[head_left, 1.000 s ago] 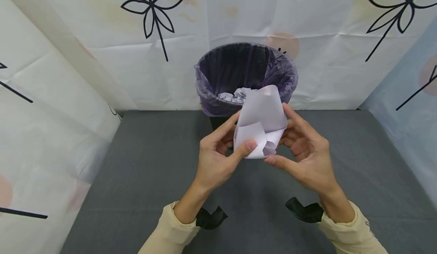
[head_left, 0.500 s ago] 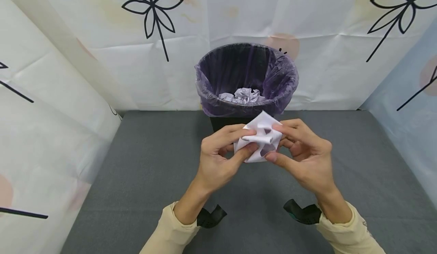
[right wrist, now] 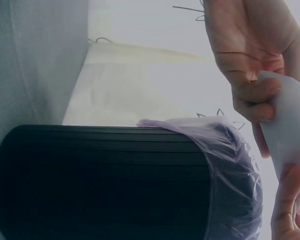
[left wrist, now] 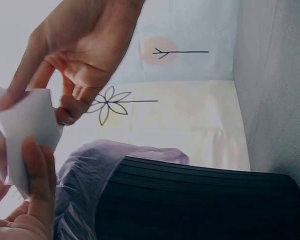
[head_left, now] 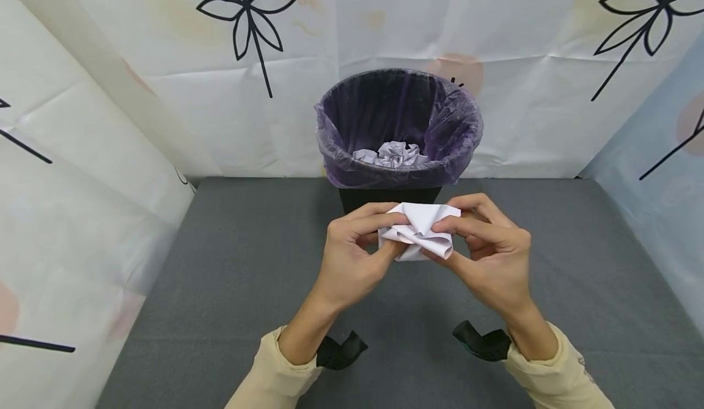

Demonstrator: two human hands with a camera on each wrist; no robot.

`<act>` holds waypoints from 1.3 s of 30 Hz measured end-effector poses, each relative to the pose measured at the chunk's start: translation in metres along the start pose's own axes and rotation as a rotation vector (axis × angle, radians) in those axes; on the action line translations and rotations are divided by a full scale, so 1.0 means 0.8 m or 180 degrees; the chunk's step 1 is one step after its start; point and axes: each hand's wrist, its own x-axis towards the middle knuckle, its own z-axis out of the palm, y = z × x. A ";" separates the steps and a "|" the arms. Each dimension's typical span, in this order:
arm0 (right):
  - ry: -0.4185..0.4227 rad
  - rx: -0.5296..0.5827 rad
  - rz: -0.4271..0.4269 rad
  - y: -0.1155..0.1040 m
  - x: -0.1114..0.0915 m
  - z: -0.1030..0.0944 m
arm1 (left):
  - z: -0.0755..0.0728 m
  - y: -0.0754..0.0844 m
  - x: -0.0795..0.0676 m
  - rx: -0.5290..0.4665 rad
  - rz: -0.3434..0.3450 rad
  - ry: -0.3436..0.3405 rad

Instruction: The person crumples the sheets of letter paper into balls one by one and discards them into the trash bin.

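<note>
A partly crumpled sheet of white paper (head_left: pixel 420 218) is between my two hands, in front of a trash can (head_left: pixel 390 196). My left hand (head_left: pixel 354 256) pinches its left side, thumb below and fingers above. At the right side, my right hand (head_left: pixel 489 250) pinches it the same way, its thumb tip tucked behind a fold. Both wrist views show fingertips against the folded paper (left wrist: pixel 32 120), which is cut off by the frame edge. In the right wrist view the paper (right wrist: pixel 290 130) hides part of the fingers.
The black trash can has a purple plastic liner (head_left: pixel 459 121) over its rim. Crumpled paper balls (head_left: pixel 393 154) lie inside. A dark grey tabletop (head_left: pixel 247 262) spreads below, with white patterned cloth (head_left: pixel 165 42) behind and at the sides.
The paper's upright upper part has been folded down, making a smaller, more crumpled bundle. Fingers of both hands have come over its top. The paper balls in the can are now uncovered.
</note>
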 end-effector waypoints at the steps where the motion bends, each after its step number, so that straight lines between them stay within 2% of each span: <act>1: 0.0024 -0.0059 -0.0023 0.001 0.000 0.000 | 0.000 0.002 0.000 0.0008 -0.0069 -0.0027; 8: 0.0103 -0.0299 -0.0154 0.007 0.001 -0.001 | -0.009 0.008 -0.002 -0.0135 -0.0372 -0.0402; 10: 0.0110 -0.0401 -0.0176 0.009 0.000 -0.002 | -0.009 0.009 -0.001 -0.0090 -0.0428 -0.0425; 18: 0.0109 -0.0683 -0.0226 0.006 -0.001 0.000 | 0.001 0.012 0.001 0.0093 -0.0555 -0.0056; 22: 0.0037 -0.0754 -0.0241 0.004 -0.001 0.000 | 0.003 0.013 0.002 0.0078 -0.0522 -0.0008; 30: -0.0160 -0.0365 -0.0185 0.002 -0.002 -0.005 | 0.003 0.013 0.003 0.0068 -0.0481 -0.0038; 39: 0.0044 -0.0053 0.0052 -0.001 0.003 -0.006 | 0.006 0.013 0.005 0.0123 -0.0487 0.0002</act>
